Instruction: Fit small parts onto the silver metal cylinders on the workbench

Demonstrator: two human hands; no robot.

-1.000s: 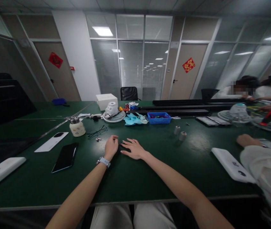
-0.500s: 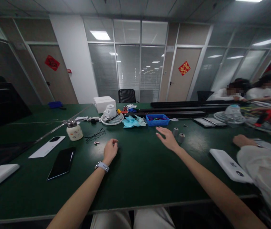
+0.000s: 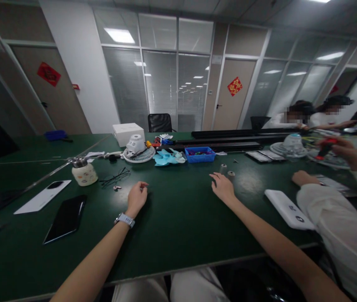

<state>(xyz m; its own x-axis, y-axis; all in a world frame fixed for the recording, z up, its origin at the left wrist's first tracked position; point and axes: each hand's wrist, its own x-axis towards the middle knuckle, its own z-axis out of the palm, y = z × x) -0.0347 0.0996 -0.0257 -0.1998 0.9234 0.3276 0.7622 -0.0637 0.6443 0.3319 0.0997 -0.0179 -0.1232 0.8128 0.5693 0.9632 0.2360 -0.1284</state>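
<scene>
My left hand (image 3: 137, 196) rests on the green table with its fingers loosely bent and nothing visible in it. A wristwatch (image 3: 124, 219) is on that wrist. Left of the hand lie a small earbud (image 3: 117, 188) and a pair of glasses (image 3: 114, 178). My right hand (image 3: 224, 188) lies low over the table, fingers apart and holding nothing. Just beyond its fingers stand two small grey cylinders, the nearer one (image 3: 231, 174) partly hidden by the hand and the farther one (image 3: 223, 167) beside it.
Farther back are a white fan part (image 3: 136, 144), light-blue fan blades (image 3: 166, 157), a blue tray (image 3: 200, 154) of small parts and a white box (image 3: 128, 134). A jar (image 3: 84, 173) and phones lie left. At right, a co-worker's hand (image 3: 334, 147) holds a red-and-black tool near a white power bank (image 3: 288, 209).
My right hand has drawn back slightly toward me and its fingers have lowered, now overlapping the nearer cylinder. My left hand stays about where it was. The camera view has turned a little.
</scene>
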